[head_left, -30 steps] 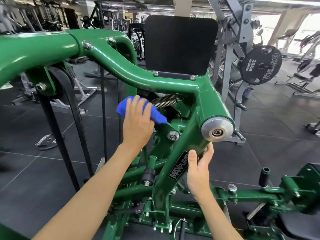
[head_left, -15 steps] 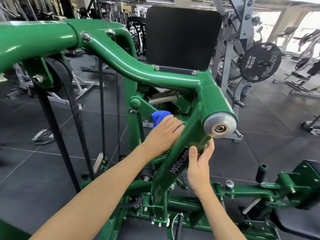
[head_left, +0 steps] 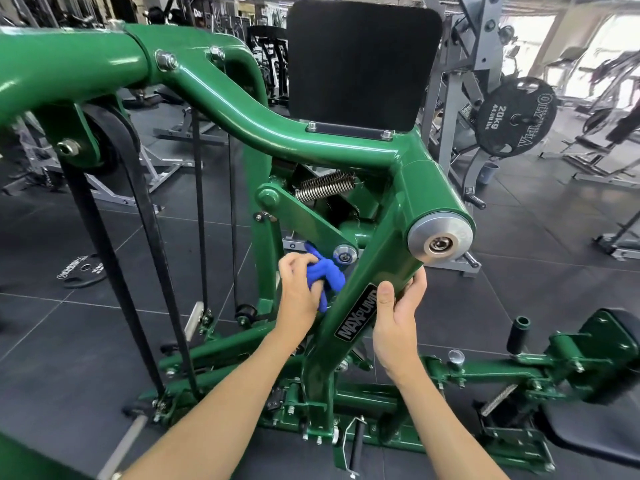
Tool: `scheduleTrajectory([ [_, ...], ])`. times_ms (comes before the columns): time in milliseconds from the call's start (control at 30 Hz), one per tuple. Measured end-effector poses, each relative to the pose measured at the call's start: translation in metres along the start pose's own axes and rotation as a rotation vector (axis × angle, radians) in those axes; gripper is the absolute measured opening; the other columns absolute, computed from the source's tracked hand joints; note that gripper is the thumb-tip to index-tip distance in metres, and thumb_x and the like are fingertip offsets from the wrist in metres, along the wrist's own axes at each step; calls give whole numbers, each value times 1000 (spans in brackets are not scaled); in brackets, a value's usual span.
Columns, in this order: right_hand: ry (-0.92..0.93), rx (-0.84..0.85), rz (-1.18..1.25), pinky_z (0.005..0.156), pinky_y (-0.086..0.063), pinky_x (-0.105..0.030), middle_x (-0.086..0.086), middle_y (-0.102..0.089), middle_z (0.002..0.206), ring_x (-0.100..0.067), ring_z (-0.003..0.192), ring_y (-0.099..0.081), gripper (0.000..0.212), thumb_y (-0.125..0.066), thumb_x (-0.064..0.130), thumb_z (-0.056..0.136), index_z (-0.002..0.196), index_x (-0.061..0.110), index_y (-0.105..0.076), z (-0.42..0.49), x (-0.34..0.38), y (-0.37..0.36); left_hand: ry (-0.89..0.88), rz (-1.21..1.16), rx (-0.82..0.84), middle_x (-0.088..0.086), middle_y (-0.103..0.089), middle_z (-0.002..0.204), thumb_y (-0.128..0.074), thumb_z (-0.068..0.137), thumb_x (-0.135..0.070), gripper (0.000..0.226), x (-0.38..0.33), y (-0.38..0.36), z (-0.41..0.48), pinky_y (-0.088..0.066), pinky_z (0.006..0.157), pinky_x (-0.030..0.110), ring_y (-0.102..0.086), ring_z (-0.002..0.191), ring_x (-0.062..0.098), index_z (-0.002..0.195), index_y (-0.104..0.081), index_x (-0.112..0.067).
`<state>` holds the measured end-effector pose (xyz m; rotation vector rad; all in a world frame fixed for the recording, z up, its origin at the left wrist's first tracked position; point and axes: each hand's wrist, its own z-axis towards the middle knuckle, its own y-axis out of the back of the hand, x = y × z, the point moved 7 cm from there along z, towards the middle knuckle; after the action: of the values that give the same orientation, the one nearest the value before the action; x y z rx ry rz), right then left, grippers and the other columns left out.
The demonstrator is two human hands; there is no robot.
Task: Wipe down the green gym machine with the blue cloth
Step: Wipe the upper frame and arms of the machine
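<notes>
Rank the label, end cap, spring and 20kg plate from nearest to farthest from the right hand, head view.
From the right hand:
1. Label, beside the thumb.
2. End cap, just above.
3. Spring, upper left.
4. 20kg plate, background right.

A black label [head_left: 356,315] reading "MAXPUMP" in white runs along the slanted post of the green gym machine [head_left: 242,109]. A black weight plate [head_left: 516,116] on a grey rack [head_left: 448,98] reads "20kg", "44.09 lbs" and "OLYMPIA". Lettering on a floor plate [head_left: 81,268] is too small to read.
</notes>
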<state>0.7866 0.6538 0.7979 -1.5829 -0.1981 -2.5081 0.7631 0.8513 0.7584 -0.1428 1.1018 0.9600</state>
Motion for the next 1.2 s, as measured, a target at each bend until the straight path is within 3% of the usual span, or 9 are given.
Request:
scheduleTrajectory([
  [133,5,25,-2,113,-31,-11,42,-37,144,2,140,-39,65,-41,31,106,160,19,-6,1,3,-1,224,-58,86,-7,-43,127,-66,95,-9,37,13,-15,2,-37,78,12,-48,101,2,127,-48,-13],
  [267,12,25,-4,116,-30,-14,32,-30,152,0,143,-36,69,-40,30,106,161,12,-2,2,1,-3,227,-58,109,-9,-44,121,-76,86,-14,47,16,-20,10,-35,77,8,-46,104,6,122,-47,-20],
  [433,24,41,-27,117,-29,-14,46,-30,148,4,143,-35,68,-38,29,107,161,12,-1,3,0,-5,264,-142,24,-6,-49,113,-84,79,-20,51,6,-19,21,-40,77,12,-49,102,13,111,-45,-25],
  [600,30,52,-47,112,-25,-5,54,-25,145,16,140,-30,66,-36,26,106,159,16,1,3,0,-6,235,19,237,-4,-42,122,-85,78,-18,64,31,-30,15,-41,94,29,-42,118,15,124,-41,-18],
  [733,16,41,-58,112,-24,-5,41,-22,153,14,142,-29,66,-36,28,106,159,19,2,4,-1,-6,171,210,303,0,-43,110,-85,77,-21,62,42,-31,13,-43,87,37,-53,110,30,121,-45,-4],
  [833,11,33,-65,113,-24,-6,26,-20,157,13,142,-29,64,-37,24,107,158,18,0,4,0,-5,174,300,298,1,-51,103,-85,74,-28,58,41,-28,15,-43,83,41,-56,100,28,111,-44,-10],
  [967,14,39,-63,113,-28,-9,36,-28,154,4,143,-34,62,-38,27,107,157,24,-3,4,2,-4,207,369,354,1,-59,100,-82,71,-28,52,49,-23,15,-43,73,38,-57,92,26,103,-43,-16],
  [1100,3,36,-48,117,-29,-14,22,-27,159,-3,146,-35,68,-39,31,107,161,15,-2,2,0,-3,327,306,426,-1,-60,98,-77,65,-28,42,68,-12,17,-52,73,42,-60,92,26,94,-48,-20],
  [1200,11,27,-59,116,-27,-11,30,-27,156,1,145,-34,68,-39,29,108,162,13,-1,2,1,-2,420,228,401,4,-63,100,-78,69,-24,39,80,-1,14,-52,72,37,-63,92,28,99,-55,-16],
])
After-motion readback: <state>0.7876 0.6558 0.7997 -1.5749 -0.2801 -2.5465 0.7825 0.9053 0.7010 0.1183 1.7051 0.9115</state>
